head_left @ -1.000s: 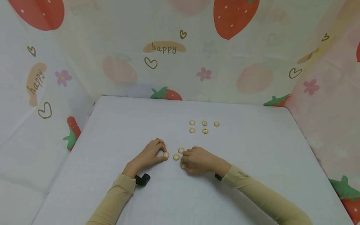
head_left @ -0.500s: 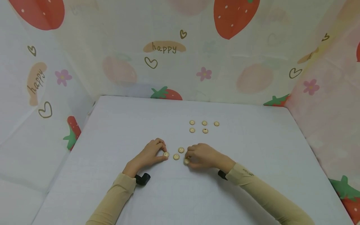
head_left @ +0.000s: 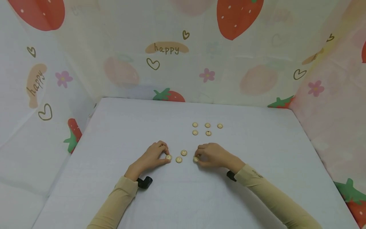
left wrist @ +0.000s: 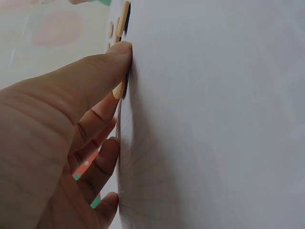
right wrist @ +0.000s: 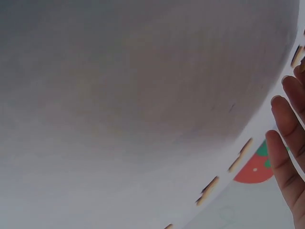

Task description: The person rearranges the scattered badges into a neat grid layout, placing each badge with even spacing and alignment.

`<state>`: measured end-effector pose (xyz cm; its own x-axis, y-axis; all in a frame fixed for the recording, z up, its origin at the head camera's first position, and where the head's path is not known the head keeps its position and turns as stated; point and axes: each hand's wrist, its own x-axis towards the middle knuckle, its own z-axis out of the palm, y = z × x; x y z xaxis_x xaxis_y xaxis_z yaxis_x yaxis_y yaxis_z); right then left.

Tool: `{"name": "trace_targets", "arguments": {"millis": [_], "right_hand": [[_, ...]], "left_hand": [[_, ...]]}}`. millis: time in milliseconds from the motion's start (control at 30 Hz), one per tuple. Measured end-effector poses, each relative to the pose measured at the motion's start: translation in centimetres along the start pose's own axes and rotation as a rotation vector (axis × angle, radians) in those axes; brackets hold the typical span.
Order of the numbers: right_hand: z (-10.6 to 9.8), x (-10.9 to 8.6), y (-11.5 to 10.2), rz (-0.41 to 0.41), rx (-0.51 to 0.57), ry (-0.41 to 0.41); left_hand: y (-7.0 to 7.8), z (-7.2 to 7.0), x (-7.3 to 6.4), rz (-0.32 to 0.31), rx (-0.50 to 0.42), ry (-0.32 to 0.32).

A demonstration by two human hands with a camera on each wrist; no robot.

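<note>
My left hand [head_left: 154, 156] rests at the table's middle, thumb and forefinger pinching the edges of a round tan wooden button [head_left: 168, 157]. In the left wrist view this button [left wrist: 119, 90] lies flat on the cloth, partly covered by the thumb. To its right lie two loose buttons, a nearer one [head_left: 179, 159] and one slightly farther back [head_left: 184, 153]. My right hand [head_left: 214, 156] pinches another button [head_left: 196, 159] between thumb and forefinger, low over the cloth. The right wrist view shows its other fingers [right wrist: 286, 119] extended; the held button is mostly out of that frame.
Farther back, several matching buttons form two rows: three in the back row [head_left: 207, 125] and two in the front row [head_left: 195, 132]. A white cloth [head_left: 128, 117] covers the table. Printed fabric walls [head_left: 125, 35] stand at the back and both sides.
My right hand has drawn its button back and to the right, away from the two loose buttons. My left hand and the other buttons stay where they were.
</note>
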<state>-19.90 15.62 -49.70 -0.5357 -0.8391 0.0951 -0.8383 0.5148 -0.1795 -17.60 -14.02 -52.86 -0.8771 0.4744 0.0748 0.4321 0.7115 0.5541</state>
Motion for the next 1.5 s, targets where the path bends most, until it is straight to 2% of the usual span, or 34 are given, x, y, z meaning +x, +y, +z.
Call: {"name": "trace_targets", "arguments": {"millis": [500,700,1000,1500], "right_hand": [[-0.5,-1.8,2.5,0.098,0.031,0.036],[-0.7,-2.6,3.6,0.154,0.032,0.036],[-1.3,-3.7,5.5,0.243,0.03,0.038],[-1.7,-5.0,7.7,0.318,0.032,0.051]], "left_hand": [[0.5,-0.2,0.1,0.004,0.077,-0.011],[0.3,-0.6,0.2,0.001,0.045,-0.052],[-0.3,-1.4,0.3,0.035,-0.026,-0.131],[-0.7,-1.7,0.7,0.112,-0.03,-0.159]]}}
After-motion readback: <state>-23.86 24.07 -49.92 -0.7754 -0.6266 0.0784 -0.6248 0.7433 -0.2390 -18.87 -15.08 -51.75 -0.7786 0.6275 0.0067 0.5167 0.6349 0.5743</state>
